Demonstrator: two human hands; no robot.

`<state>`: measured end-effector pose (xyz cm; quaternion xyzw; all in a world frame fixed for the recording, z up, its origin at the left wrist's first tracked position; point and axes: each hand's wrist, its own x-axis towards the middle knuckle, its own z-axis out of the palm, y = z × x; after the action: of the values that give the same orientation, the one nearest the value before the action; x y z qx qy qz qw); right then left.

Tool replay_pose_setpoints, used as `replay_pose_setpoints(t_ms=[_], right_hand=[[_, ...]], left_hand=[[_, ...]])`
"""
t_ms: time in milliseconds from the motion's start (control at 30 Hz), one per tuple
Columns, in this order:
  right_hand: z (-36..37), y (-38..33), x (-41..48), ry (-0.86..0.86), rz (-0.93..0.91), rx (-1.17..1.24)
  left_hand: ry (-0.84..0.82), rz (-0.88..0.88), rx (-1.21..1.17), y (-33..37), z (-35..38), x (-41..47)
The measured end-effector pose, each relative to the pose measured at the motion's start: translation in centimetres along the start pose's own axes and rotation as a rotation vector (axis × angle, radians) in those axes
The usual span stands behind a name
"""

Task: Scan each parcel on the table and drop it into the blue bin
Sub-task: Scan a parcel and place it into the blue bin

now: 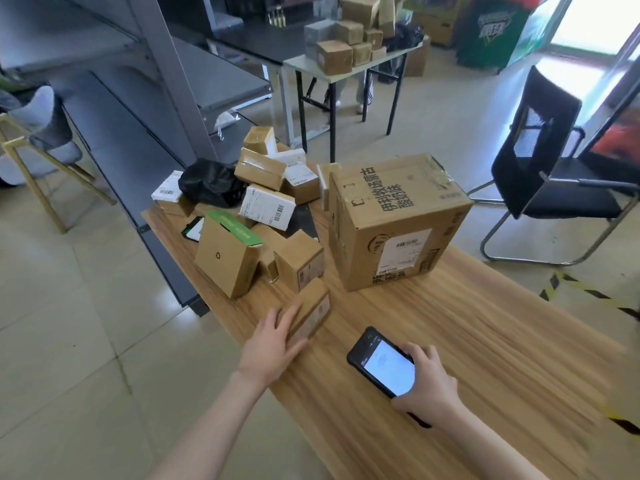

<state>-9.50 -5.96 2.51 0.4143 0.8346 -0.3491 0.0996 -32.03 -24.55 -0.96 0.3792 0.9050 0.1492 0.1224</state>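
Observation:
A wooden table (pixel 467 341) carries a pile of parcels. My left hand (pixel 273 344) rests on the near end of a small flat cardboard box (pixel 313 308), fingers spread over its top and side. My right hand (pixel 429 382) grips a black handheld scanner (pixel 384 362) with a lit white screen, held just above the table. A large brown carton (pixel 398 223) with a shipping label stands behind it. Further left lie a carton with a green flap (pixel 227 254), a small brown box (pixel 301 259), a white labelled box (pixel 266 206) and a black bag (pixel 211 181). No blue bin is in view.
Grey metal shelving (pixel 138 109) runs along the table's left side. A black office chair (pixel 547 161) stands at the right. A second table (pixel 311 69) with several boxes is at the back, with a person's legs behind it. Yellow-black tape (pixel 588 292) marks the floor.

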Motion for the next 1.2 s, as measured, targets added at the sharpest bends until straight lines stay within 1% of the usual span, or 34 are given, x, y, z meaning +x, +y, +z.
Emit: replay_pose_setpoints(t_ms=[67, 200, 233, 367, 467, 533, 633, 733, 833, 900, 1000, 1067, 1133, 1200], right_hand=[[0.2, -0.1, 0.0, 0.006, -0.003, 0.000], [0.5, 0.1, 0.0, 0.009, 0.004, 0.005], [0.6, 0.2, 0.0, 0.010, 0.007, 0.002], [0.8, 0.7, 0.0, 0.003, 0.023, -0.018], [0.9, 1.1, -0.2, 0.005, 0.037, -0.015], [1.0, 1.4, -0.3, 0.008, 0.045, -0.018], [0.9, 1.5, -0.2, 0.005, 0.066, -0.037], [0.7, 1.5, -0.2, 0.006, 0.080, -0.062], [0.4, 1.6, -0.2, 0.000, 0.083, -0.080], [0.1, 1.6, -0.2, 0.003, 0.072, -0.102], [-0.2, 1.3, -0.2, 0.001, 0.055, -0.134], [-0.2, 0.8, -0.3, 0.002, 0.046, -0.153], [-0.2, 0.3, -0.5, 0.024, 0.028, -0.190], [-0.3, -0.3, -0.6, 0.069, -0.014, -0.285]], left_hand=[[0.019, -0.005, -0.011, 0.0, 0.3, 0.1], [-0.001, -0.114, -0.340, -0.2, 0.4, 0.0], [-0.011, -0.120, -0.384, -0.5, 0.6, -0.1], [-0.085, -0.125, -0.409, -1.5, 2.2, -0.7], [-0.069, -0.200, -0.400, -1.4, 3.3, -1.1], [-0.043, -0.255, -0.348, -0.4, 4.0, -1.5], [-0.130, -0.344, -0.206, 2.2, 5.5, -2.2], [-0.228, -0.381, -0.066, 4.1, 7.1, -2.4], [-0.219, -0.410, 0.011, 4.4, 7.3, -1.9], [-0.198, -0.400, 0.008, 3.4, 6.9, -1.6], [-0.214, -0.326, -0.039, 1.2, 5.7, -1.5], [-0.184, -0.243, 0.039, 0.0, 4.8, -1.4], [-0.159, -0.124, 0.167, -0.8, 4.0, -1.1], [-0.148, -0.008, 0.279, -1.5, 3.3, -0.6]])
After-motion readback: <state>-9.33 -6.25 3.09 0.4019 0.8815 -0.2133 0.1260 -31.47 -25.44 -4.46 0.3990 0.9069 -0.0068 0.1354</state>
